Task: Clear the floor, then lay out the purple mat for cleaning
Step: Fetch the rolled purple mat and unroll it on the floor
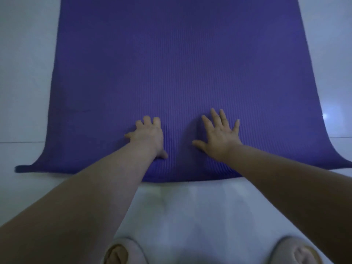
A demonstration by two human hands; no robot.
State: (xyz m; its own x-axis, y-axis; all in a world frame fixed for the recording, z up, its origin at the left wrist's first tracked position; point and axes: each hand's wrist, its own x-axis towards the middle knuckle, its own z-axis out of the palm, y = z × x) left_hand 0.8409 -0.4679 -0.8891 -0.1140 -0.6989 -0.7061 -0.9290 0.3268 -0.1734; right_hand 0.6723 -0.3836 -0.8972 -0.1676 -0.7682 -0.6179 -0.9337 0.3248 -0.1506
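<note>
purple mat (181, 63) lies on floor (24, 92) beneath both grips. left grip (147, 137), right grip (221, 137): wide, pressing, holding nothing. mat likely soft, light, ribbed foam; hold at corners outboard of each grip.

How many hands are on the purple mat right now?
2. The left hand presses on the mat near its closest edge, left of centre; the right hand lies beside it, fingers spread. Neither is hidden.
</note>
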